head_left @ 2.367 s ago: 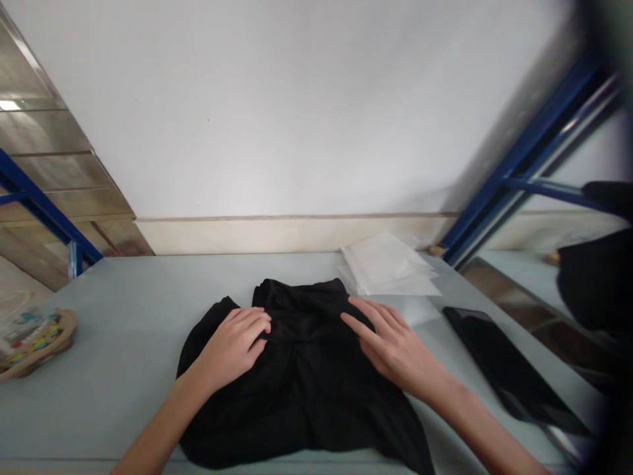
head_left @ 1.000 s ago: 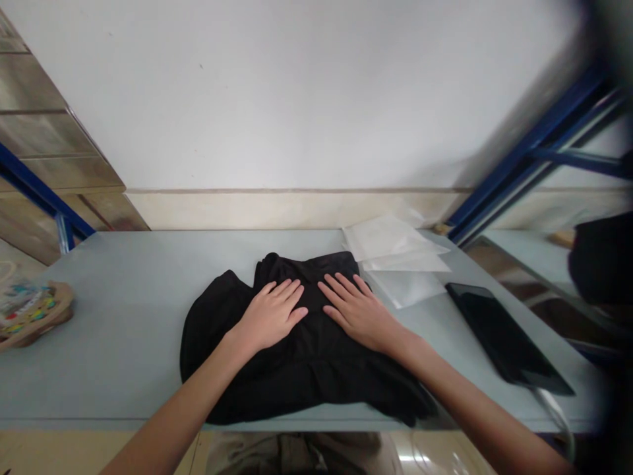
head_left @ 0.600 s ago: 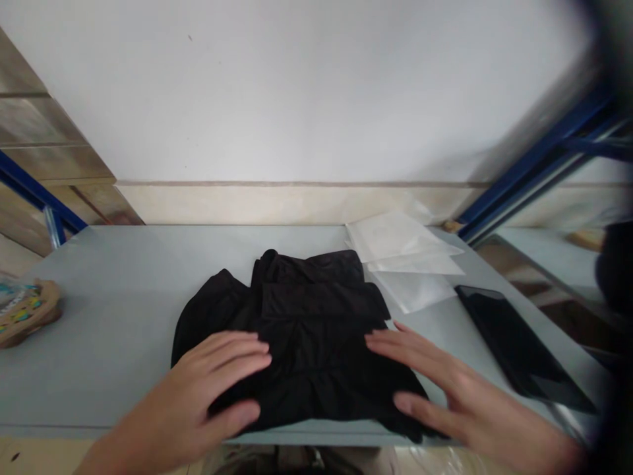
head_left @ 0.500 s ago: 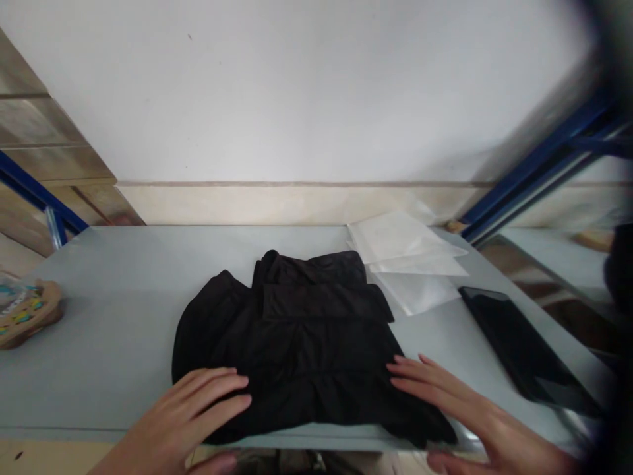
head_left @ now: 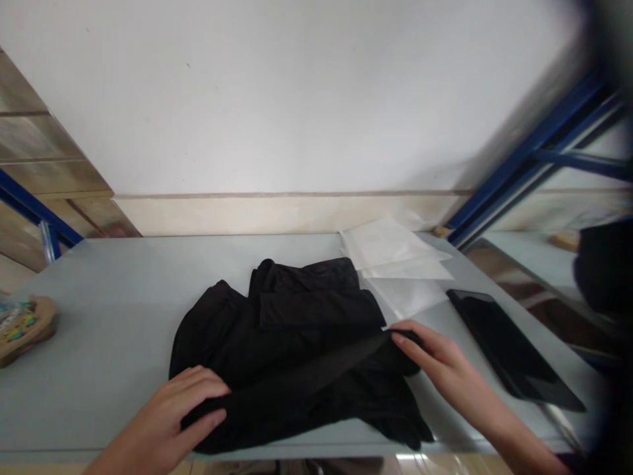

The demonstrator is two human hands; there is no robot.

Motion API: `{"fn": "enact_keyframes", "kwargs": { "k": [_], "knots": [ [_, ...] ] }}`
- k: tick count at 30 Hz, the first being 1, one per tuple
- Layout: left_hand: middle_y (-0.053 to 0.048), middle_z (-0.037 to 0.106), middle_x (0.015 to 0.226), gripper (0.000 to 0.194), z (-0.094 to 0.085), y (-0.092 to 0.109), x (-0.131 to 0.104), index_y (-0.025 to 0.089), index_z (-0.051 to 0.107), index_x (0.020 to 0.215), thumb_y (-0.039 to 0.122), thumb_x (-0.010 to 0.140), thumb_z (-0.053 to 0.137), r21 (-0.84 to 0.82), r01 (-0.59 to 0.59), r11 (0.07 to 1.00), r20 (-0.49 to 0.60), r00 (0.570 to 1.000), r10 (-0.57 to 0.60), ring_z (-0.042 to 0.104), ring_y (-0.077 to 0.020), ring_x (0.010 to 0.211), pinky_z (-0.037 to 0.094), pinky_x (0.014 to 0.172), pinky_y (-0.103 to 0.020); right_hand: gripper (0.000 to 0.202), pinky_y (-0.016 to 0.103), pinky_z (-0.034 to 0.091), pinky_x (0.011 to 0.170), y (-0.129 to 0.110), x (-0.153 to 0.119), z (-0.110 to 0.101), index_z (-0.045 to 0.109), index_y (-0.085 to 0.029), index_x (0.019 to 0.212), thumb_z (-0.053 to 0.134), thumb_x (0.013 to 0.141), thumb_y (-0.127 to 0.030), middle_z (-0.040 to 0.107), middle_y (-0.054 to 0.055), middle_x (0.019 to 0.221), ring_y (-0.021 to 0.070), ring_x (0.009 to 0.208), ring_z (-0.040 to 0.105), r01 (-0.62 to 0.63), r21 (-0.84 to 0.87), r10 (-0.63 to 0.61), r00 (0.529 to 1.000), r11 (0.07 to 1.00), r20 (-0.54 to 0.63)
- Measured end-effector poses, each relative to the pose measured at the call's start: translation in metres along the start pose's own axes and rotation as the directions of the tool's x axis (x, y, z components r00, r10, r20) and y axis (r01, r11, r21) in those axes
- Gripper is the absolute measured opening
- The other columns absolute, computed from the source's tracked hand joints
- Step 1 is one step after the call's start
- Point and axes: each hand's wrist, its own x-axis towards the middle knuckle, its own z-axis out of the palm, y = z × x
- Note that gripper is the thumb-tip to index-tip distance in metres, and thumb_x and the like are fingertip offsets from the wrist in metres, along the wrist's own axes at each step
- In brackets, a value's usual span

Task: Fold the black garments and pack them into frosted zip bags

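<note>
Black cloth (head_left: 217, 330) lies spread on the grey table (head_left: 113, 290), with a folded band across its upper part. At the cloth's lower left, my left hand (head_left: 185, 412) pinches its near edge between thumb and fingers. My right hand (head_left: 430, 353) grips a raised part of the same cloth at its right side, just below the folded band. Between the two hands a strip of the fabric is drawn up at a slant.
Clear plastic bags (head_left: 395, 247) lie behind the cloth at the right. A black phone (head_left: 509, 346) rests near the right edge. Blue metal posts (head_left: 524, 158) flank the table, and a wooden piece (head_left: 30, 330) holding small coloured items sits at far left.
Both hands were spread over the cloth and have now closed on it. My right hand has moved up and left, lifting a strip of fabric. The view has shifted slightly.
</note>
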Motion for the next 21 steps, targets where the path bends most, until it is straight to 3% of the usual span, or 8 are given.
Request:
{"fn": "enact_keyframes", "kwargs": {
  "k": [4, 6, 10, 15, 18, 21],
  "knots": [
    [0.003, 0.069, 0.088, 0.025, -0.01, -0.01, 0.014, 0.026, 0.065, 0.093, 0.04, 0.09, 0.044, -0.067, 0.18, 0.981, -0.068, 0.981, -0.184, 0.064, -0.0152, 0.084, 0.049, 0.073, -0.02, 0.036, 0.027, 0.048, 0.057, 0.004, 0.013, 0.011, 0.058, -0.023, 0.107, 0.048, 0.085, -0.05, 0.064, 0.0, 0.074, 0.0197, 0.067, 0.061, -0.053, 0.039, 0.056, 0.995, 0.998, -0.085],
    [0.002, 0.07, 0.094, 0.03, -0.014, -0.015, 0.024, 0.025, 0.063, 0.1, 0.041, 0.092, 0.038, 0.02, 0.237, 0.971, -0.114, 0.966, -0.233, 0.064, -0.0154, 0.089, 0.049, 0.076, -0.021, 0.037, 0.027, 0.047, 0.053, 0.01, 0.015, 0.015, 0.057, -0.023, 0.111, 0.047, 0.086, -0.049, 0.064, 0.0, 0.071, 0.02, 0.064, 0.061, -0.044, -0.008, 0.043, 0.995, 0.999, -0.092],
    [-0.001, 0.071, 0.097, 0.032, -0.012, -0.025, 0.044, 0.025, 0.061, 0.104, 0.035, 0.095, 0.032, 0.301, 0.254, 0.919, -0.163, 0.963, -0.212, 0.067, -0.0183, 0.087, 0.05, 0.076, -0.027, 0.032, 0.03, 0.051, 0.065, 0.022, 0.016, 0.024, 0.061, -0.025, 0.108, 0.044, 0.088, -0.043, 0.07, 0.002, 0.092, 0.023, 0.078, 0.066, 0.019, -0.153, -0.033, 0.995, 0.988, -0.089],
    [-0.009, 0.07, 0.09, 0.031, -0.011, -0.027, 0.048, 0.02, 0.063, 0.105, 0.031, 0.092, 0.037, 0.466, 0.248, 0.849, -0.182, 0.966, -0.182, 0.067, -0.0267, 0.077, 0.051, 0.068, -0.038, 0.034, 0.031, 0.052, 0.064, 0.028, 0.007, 0.024, 0.06, -0.025, 0.114, 0.039, 0.093, -0.041, 0.07, 0.002, 0.095, 0.0228, 0.078, 0.067, 0.088, -0.377, -0.146, 0.981, 0.922, -0.128],
    [-0.013, 0.067, 0.103, 0.036, -0.012, -0.004, 0.047, 0.015, 0.059, 0.114, 0.028, 0.093, 0.033, 0.592, 0.159, 0.79, -0.285, 0.958, 0.021, 0.063, -0.0305, 0.092, 0.049, 0.079, -0.046, 0.035, 0.042, 0.048, 0.078, 0.013, 0.002, 0.023, 0.059, -0.024, 0.117, 0.038, 0.094, -0.041, 0.066, 0.007, 0.1, 0.0265, 0.086, 0.064, 0.156, -0.62, -0.38, 0.891, 0.769, -0.247],
    [-0.009, 0.062, 0.119, 0.034, 0.005, 0.034, 0.057, 0.016, 0.055, 0.12, 0.026, 0.094, 0.036, 0.677, -0.025, 0.736, -0.319, 0.891, 0.324, 0.055, -0.0255, 0.111, 0.043, 0.093, -0.042, 0.035, 0.059, 0.027, 0.098, -0.011, 0.004, 0.032, 0.055, -0.025, 0.124, 0.037, 0.095, -0.033, 0.056, 0.01, 0.123, 0.032, 0.112, 0.052, 0.246, -0.775, -0.557, 0.815, 0.582, -0.16]
  ]
}}
